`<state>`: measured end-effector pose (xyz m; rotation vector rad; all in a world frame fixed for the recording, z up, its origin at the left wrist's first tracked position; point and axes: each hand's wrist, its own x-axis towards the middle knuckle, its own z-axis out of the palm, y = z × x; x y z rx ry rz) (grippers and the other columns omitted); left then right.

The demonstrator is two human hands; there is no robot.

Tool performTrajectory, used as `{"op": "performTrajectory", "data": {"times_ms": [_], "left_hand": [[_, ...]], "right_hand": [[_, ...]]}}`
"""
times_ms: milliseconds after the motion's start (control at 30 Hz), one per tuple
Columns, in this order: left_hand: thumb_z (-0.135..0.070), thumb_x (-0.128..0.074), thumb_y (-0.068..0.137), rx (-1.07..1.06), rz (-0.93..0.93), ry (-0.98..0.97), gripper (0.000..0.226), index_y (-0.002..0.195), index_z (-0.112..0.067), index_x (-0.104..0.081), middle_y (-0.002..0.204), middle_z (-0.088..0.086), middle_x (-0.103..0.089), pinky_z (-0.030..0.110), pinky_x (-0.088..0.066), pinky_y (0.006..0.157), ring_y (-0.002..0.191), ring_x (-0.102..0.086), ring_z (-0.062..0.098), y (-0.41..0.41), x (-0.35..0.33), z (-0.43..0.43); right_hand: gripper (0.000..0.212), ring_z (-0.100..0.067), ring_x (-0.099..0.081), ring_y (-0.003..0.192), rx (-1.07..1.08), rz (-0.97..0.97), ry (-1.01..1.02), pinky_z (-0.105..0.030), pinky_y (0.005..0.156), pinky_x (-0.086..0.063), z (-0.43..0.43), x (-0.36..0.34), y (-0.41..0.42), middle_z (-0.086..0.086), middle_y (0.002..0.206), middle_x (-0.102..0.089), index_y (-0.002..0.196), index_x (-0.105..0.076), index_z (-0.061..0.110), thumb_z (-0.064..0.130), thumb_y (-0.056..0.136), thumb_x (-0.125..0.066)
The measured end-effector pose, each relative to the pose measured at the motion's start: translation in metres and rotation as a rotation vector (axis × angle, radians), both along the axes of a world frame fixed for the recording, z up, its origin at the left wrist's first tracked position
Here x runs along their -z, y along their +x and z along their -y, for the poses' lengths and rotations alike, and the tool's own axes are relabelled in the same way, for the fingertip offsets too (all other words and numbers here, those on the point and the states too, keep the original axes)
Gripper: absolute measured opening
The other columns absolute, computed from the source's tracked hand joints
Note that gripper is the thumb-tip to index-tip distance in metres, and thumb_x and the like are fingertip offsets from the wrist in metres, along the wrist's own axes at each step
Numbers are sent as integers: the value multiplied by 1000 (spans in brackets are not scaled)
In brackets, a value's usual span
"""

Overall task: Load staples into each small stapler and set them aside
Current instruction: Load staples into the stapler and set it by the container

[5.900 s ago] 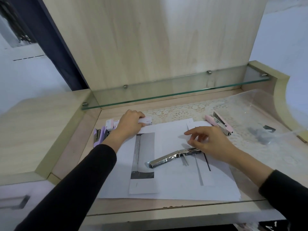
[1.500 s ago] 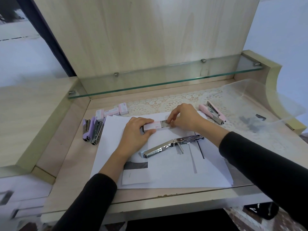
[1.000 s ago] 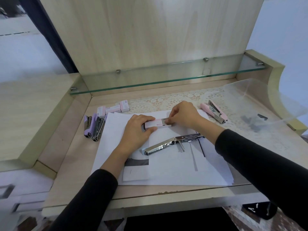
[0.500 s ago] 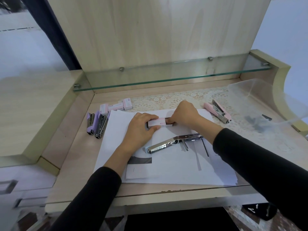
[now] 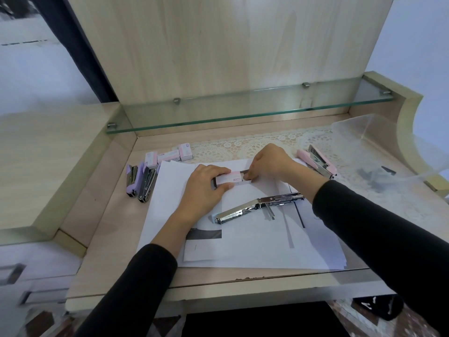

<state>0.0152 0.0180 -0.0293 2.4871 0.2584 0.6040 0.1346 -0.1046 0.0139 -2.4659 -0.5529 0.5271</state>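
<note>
A small pink-and-white staple box [image 5: 229, 179] lies on the white paper [image 5: 170, 190] at the desk's middle. My left hand [image 5: 205, 190] grips the box's sleeve. My right hand [image 5: 269, 164] pinches the dark inner tray at the box's right end. An opened chrome stapler [image 5: 257, 206] lies on the paper just in front of both hands. A pink stapler [image 5: 318, 164], opened, lies at the right on the lace mat. Two purple staplers [image 5: 139, 180] lie at the left.
Three more staple boxes [image 5: 168, 155] stand behind the purple staplers. A clear plastic tub [image 5: 388, 152] with dark bits inside sits at the far right. A glass shelf [image 5: 243, 110] overhangs the back of the desk. A raised wooden ledge [image 5: 48, 166] borders the left side.
My left hand fetched a staple box from the back left onto the paper. My right hand came over to the box's right end, and the dark inner tray now shows there.
</note>
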Motion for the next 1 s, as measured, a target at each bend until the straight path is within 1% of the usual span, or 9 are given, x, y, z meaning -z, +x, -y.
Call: {"op": "performTrajectory", "data": {"times_ms": [67, 167, 300, 433, 533, 633, 733, 833, 1000], "left_hand": [[-19, -70, 79, -6, -3, -14, 30, 108, -14, -67, 107, 2, -66, 22, -38, 86, 101, -51, 19, 0, 0, 0], [-17, -70, 79, -9, -3, -19, 29, 108, -13, -67, 107, 3, -66, 23, -38, 87, 102, -51, 19, 1, 0, 0], [-17, -70, 79, -12, 5, -21, 29, 108, -13, -67, 107, 3, -66, 26, -40, 88, 101, -51, 20, 1, 0, 0], [-17, -71, 79, -11, 9, -11, 29, 108, -13, -67, 106, 3, -66, 25, -40, 87, 100, -51, 19, 1, 1, -1], [-17, -71, 79, -17, 3, -13, 29, 108, -14, -67, 107, 2, -66, 24, -39, 87, 100, -51, 19, 1, 1, 0], [-17, -71, 79, -17, 3, -12, 29, 108, -13, -67, 107, 3, -66, 22, -37, 86, 101, -50, 19, 1, 0, 0], [-17, -71, 79, -15, 4, -2, 30, 108, -13, -67, 107, 3, -66, 21, -36, 86, 101, -51, 20, 1, 1, -1], [-16, -71, 79, -14, 6, -7, 29, 108, -12, -67, 107, 4, -66, 22, -37, 86, 100, -51, 20, 1, 1, -1], [-16, -71, 78, -15, 9, -12, 29, 107, -12, -67, 106, 3, -67, 22, -38, 86, 99, -51, 19, 1, 1, -1]], "right_hand": [[29, -23, -62, 97, -16, 15, 31, -34, 87, -52, 3, 2, 0, -11, 95, -70, 87, -72, 2, 18, 65, -80], [2, -19, -62, 90, -2, 24, 128, -30, 82, -53, 11, 2, -3, -6, 83, -71, 71, -73, 8, 6, 69, -74], [10, -10, -58, 79, -23, -5, 179, -22, 77, -49, 14, 0, -6, -2, 73, -68, 76, -74, 8, 0, 73, -69], [18, -19, -62, 86, -3, 14, 168, -31, 82, -53, 12, 2, -3, -10, 88, -71, 83, -74, 2, 11, 67, -77], [31, -19, -55, 73, -3, 15, 135, -30, 66, -48, 8, 3, -2, -12, 76, -65, 84, -72, -2, 18, 62, -81], [24, -16, -42, 58, -15, 26, 70, -24, 49, -32, 5, -1, -6, -5, 57, -47, 68, -65, 5, 22, 62, -80], [39, -15, -29, 47, -23, 30, 25, -23, 43, -21, 3, -3, -7, -2, 49, -33, 52, -43, 10, 23, 64, -78], [46, -15, -30, 46, -12, 34, 4, -23, 43, -22, 1, -4, -7, -1, 47, -35, 47, -36, 13, 21, 64, -77], [44, -14, -32, 43, -8, 13, -39, -20, 41, -25, 0, -9, -8, 8, 22, -31, 43, -36, 14, 17, 62, -75]]}}
